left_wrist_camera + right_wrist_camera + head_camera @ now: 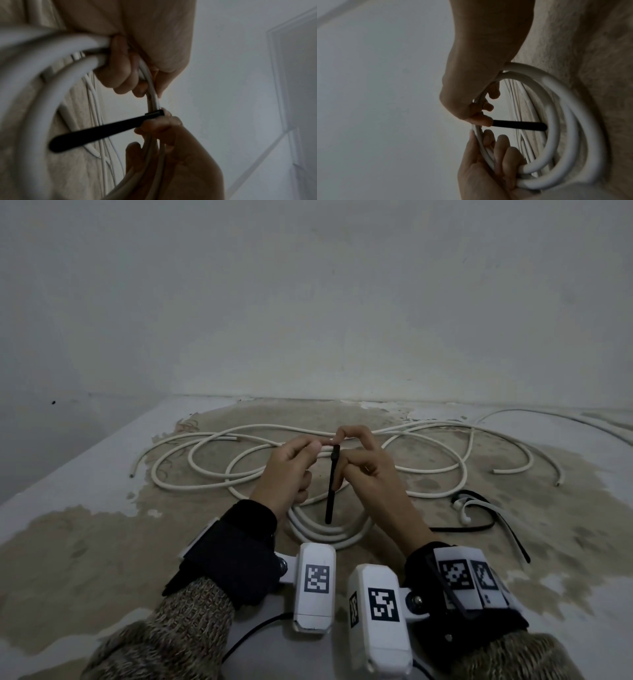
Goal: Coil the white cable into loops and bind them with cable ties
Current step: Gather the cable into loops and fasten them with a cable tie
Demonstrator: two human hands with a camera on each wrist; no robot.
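I hold a coil of white cable upright over the table, its lower loops hanging near the surface. My left hand grips the bundled loops at the top, fingers curled round them. Just to the right, my right hand pinches the head of a black cable tie against the bundle. The tie's strap sticks out loose through the coil's middle. In the right wrist view my right hand is above and my left hand below on the coil.
Loose white cable sprawls in wide curves over the worn table behind my hands. More black and white ties lie at the right. A wall rises behind the table, and the table's left edge runs diagonally.
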